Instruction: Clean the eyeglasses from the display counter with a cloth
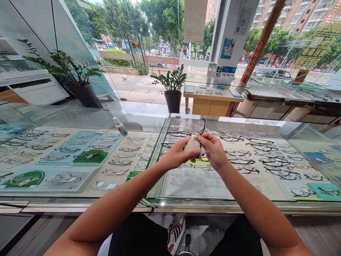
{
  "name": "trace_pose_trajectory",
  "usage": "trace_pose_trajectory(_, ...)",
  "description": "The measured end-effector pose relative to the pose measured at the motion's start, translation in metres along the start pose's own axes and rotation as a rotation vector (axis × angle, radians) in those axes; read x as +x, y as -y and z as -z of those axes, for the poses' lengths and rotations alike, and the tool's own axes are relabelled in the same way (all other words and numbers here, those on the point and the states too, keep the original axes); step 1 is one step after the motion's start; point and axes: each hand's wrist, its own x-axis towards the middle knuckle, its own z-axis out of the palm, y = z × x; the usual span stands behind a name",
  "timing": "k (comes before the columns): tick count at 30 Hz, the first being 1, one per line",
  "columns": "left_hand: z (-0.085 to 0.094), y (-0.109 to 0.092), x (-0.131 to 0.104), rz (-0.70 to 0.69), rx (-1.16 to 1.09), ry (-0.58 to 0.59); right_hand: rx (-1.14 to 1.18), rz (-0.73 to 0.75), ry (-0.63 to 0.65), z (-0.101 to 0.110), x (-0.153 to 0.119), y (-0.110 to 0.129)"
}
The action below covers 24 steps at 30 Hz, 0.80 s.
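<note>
Above the glass counter, both hands meet around a pair of dark-framed eyeglasses (205,125). One clear lens, speckled with light spots, sticks up beyond the fingers; much of the rest is hidden by hands and fabric. My left hand (177,153) is closed on a pale cloth (192,148), which is bunched against the glasses. With thumb and fingers pinched, my right hand (215,151) grips the frame near the cloth's right side.
Under the glass of the display counter (194,183) lie rows of eyeglasses. A white spray bottle (120,126) stands on the counter to the left. Potted plants (173,101) and another display case (213,95) are beyond, before the windows.
</note>
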Motion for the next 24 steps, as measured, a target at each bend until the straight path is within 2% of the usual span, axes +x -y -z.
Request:
trace_pose_trajectory(5, -0.006, 0.003, 0.001, -0.036, -0.030, -0.086, -0.028, 0.043, 0.036, -0.001, -0.001, -0.002)
trace_pose_trajectory(11, -0.012, -0.005, 0.003, -0.127, -0.011, -0.174, -0.069, 0.111, 0.045, -0.001, -0.001, -0.007)
trace_pose_trajectory(16, -0.004, -0.006, 0.002, -0.015, -0.009, -0.112, -0.050, 0.120, 0.016, 0.001, -0.001, -0.004)
trace_pose_trajectory(21, 0.011, 0.001, 0.006, 0.087, -0.141, -0.012, -0.042, 0.092, -0.043, 0.006, 0.004, 0.005)
trace_pose_trajectory(24, 0.018, 0.000, 0.009, 0.085, -0.211, -0.109, -0.050, 0.138, -0.068, 0.012, 0.007, 0.011)
